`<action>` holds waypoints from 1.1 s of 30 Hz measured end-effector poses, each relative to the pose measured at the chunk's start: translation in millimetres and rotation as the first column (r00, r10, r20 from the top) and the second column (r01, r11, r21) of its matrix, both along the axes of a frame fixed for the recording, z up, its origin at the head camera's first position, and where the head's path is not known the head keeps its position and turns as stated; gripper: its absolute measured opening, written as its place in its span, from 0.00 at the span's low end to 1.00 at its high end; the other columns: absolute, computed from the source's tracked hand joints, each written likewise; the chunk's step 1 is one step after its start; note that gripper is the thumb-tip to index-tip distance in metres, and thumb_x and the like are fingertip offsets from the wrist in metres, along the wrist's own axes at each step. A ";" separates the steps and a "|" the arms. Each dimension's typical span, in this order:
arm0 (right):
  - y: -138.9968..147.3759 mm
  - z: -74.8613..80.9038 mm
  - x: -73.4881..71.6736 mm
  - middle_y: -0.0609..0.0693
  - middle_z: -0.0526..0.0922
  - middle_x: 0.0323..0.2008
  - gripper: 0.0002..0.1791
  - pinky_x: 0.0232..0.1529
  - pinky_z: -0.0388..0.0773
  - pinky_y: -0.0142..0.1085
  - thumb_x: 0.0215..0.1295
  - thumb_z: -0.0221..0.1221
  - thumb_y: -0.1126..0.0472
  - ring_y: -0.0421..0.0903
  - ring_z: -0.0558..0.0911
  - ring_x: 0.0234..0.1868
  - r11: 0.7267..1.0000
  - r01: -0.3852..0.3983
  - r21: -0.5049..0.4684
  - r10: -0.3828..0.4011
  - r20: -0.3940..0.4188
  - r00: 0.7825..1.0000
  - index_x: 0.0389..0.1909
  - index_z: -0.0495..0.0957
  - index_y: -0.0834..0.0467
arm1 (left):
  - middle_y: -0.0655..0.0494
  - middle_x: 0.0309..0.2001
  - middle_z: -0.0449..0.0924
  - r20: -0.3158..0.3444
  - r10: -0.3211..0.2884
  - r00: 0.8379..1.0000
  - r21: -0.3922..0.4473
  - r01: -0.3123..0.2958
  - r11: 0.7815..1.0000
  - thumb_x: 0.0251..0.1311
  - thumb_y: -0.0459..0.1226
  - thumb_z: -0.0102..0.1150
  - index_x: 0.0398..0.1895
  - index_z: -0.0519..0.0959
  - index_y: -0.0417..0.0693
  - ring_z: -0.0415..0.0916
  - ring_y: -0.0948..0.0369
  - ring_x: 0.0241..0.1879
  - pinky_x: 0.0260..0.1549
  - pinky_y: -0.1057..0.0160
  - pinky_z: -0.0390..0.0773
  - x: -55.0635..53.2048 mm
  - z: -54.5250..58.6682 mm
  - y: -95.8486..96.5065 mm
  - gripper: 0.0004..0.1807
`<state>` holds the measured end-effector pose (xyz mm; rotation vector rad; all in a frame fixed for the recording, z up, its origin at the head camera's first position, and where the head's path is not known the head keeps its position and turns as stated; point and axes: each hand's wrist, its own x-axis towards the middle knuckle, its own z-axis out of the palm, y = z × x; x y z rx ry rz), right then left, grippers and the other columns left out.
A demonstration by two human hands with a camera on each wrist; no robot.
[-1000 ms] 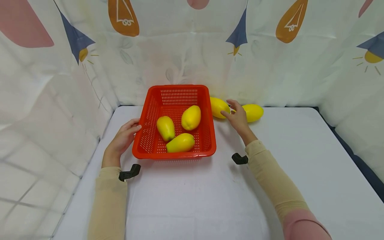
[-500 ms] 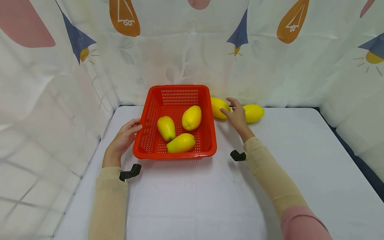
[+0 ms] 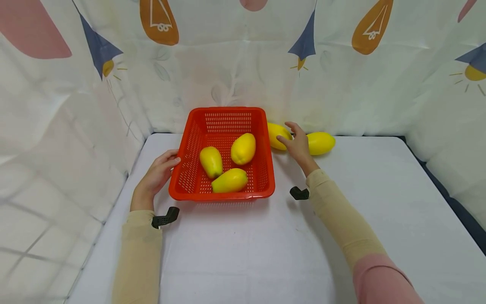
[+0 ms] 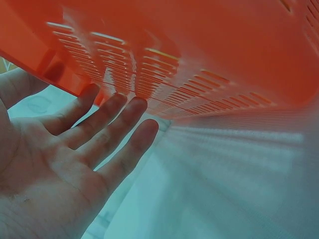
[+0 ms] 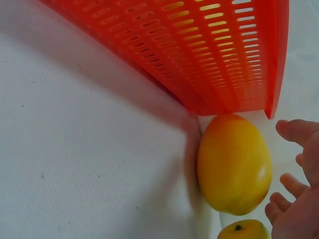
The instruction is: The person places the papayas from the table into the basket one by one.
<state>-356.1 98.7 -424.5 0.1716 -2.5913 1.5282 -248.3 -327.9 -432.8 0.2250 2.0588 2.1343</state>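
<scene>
A red plastic basket point(image 3: 222, 196) with slotted walls holds three yellow fruits, papaya-like in shape: one at the left point(image 3: 211, 162), one at the right point(image 3: 243, 149) and one in front point(image 3: 229, 180). My left hand point(image 3: 155, 177) touches its left side; in the left wrist view the fingers point(image 4: 117, 144) extend nearly straight by the outer wall. Beside the basket's right wall lies another yellow fruit point(image 3: 277, 136), partly hidden by the basket. My right hand point(image 3: 298, 145) hovers by it, thumb and fingers spread, apart from it in the right wrist view. A further fruit point(image 3: 321, 143) lies behind that hand.
A white cloth covers the table point(image 3: 243, 253). Behind it hangs a pale printed curtain point(image 3: 243, 67), close to the basket and the fruits outside it. Black wrist-worn devices, left point(image 3: 166, 218) and right point(image 3: 299, 193), stick out from the sleeves.
My right hand has shifted slightly left and away from me, closer to the fruit beside the basket. The left hand, basket and fruits stay in place.
</scene>
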 end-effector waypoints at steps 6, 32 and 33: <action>-0.6 -1.4 -2.8 0.53 0.67 0.69 0.33 0.72 0.59 0.47 0.63 0.63 0.56 0.55 0.63 0.71 1.000 0.004 0.005 -0.004 -0.005 1.000 0.67 0.65 0.58 | 0.59 0.48 0.76 0.000 0.000 1.000 0.004 0.000 1.000 0.73 0.39 0.45 0.61 0.64 0.44 0.75 0.67 0.47 0.49 0.73 0.75 0.4 0.8 0.2 0.18; -6.9 -8.9 -10.9 0.54 0.67 0.69 0.35 0.72 0.60 0.44 0.61 0.65 0.57 0.53 0.65 0.70 0.999 0.008 0.049 -0.010 0.037 0.999 0.68 0.64 0.57 | 0.57 0.49 0.75 -0.009 -0.002 1.000 -0.007 0.002 1.000 0.73 0.39 0.44 0.62 0.63 0.42 0.74 0.65 0.47 0.49 0.72 0.76 -0.5 -0.8 -0.2 0.19; -7.4 -9.2 -11.1 0.55 0.67 0.69 0.35 0.71 0.60 0.44 0.61 0.65 0.58 0.53 0.65 0.70 0.999 0.008 0.050 -0.009 0.038 0.999 0.68 0.64 0.57 | 0.57 0.49 0.75 -0.009 -0.002 1.000 -0.007 0.002 1.000 0.73 0.39 0.44 0.62 0.63 0.42 0.74 0.65 0.47 0.49 0.72 0.76 -0.5 -0.8 -0.3 0.19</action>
